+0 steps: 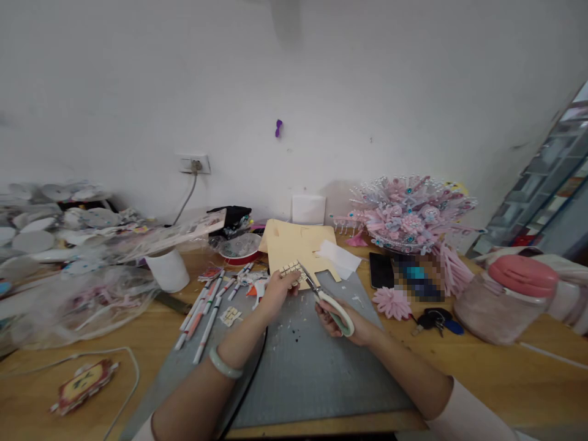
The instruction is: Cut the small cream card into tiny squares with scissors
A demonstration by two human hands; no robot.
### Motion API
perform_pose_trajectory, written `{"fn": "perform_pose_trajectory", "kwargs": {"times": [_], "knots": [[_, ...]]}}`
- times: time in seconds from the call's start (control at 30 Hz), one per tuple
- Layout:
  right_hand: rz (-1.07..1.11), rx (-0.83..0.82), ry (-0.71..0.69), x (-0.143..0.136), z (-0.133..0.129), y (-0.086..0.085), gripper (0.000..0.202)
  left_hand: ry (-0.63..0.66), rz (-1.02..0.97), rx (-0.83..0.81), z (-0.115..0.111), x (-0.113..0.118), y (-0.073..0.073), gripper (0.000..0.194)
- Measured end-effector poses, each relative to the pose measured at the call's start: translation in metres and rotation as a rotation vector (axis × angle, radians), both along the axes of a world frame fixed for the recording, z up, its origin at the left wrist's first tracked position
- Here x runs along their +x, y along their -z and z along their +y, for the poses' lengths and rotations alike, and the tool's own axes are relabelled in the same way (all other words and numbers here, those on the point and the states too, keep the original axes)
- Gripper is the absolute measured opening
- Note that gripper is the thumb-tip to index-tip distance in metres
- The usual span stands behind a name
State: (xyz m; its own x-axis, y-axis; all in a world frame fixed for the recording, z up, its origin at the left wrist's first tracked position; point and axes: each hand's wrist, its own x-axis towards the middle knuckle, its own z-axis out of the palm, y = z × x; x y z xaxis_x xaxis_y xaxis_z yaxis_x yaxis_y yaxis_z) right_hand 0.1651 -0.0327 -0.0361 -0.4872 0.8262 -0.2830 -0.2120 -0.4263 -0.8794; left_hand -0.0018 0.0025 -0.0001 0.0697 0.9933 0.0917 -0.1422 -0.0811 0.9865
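Note:
My left hand (278, 293) is closed on a small cream piece (292, 269) marked with a dark brick-like grid. My right hand (331, 318) grips the pale-handled scissors (339, 313), whose metal blades point up and left and meet the piece's right side. Both hands are above the grey cutting mat (321, 380). Behind them lies a yellow card sheet (298, 239) with a notch cut near its lower right. A similar gridded piece (230, 316) rests on the mat left of my left forearm.
Markers (206, 331) lie at the left of the mat, near a white cup (169, 269). To the right are a phone (381, 271), a pink flower (392, 303), keys (434, 320), a pink-lidded jar (505, 306) and a beaded pink ornament (411, 214). A black cable crosses the mat.

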Motion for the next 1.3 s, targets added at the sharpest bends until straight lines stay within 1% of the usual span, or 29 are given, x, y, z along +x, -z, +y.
{"fn": "perform_pose_trajectory", "kwargs": {"times": [0.2, 0.4, 0.57, 0.8, 1.13, 1.3], "knots": [[0.021, -0.021, 0.0, -0.001, -0.001, 0.0, 0.05, -0.018, -0.045, -0.016, -0.003, 0.008, 0.009, 0.034], [0.044, -0.025, 0.012, -0.003, -0.002, -0.002, 0.049, -0.023, -0.039, -0.023, -0.006, 0.015, 0.016, 0.042], [0.054, -0.027, 0.018, -0.002, -0.001, -0.001, 0.047, 0.007, -0.03, -0.021, -0.007, 0.016, 0.015, 0.048], [0.045, -0.028, 0.015, -0.003, 0.0, -0.001, 0.054, 0.06, -0.007, -0.023, -0.011, 0.019, 0.018, 0.053], [0.027, 0.03, 0.03, -0.003, -0.004, -0.008, 0.049, 0.08, -0.009, -0.006, -0.007, 0.017, 0.018, 0.055], [0.017, 0.038, 0.035, -0.002, -0.004, -0.008, 0.05, 0.088, -0.005, 0.01, -0.005, 0.014, 0.016, 0.051]]}}
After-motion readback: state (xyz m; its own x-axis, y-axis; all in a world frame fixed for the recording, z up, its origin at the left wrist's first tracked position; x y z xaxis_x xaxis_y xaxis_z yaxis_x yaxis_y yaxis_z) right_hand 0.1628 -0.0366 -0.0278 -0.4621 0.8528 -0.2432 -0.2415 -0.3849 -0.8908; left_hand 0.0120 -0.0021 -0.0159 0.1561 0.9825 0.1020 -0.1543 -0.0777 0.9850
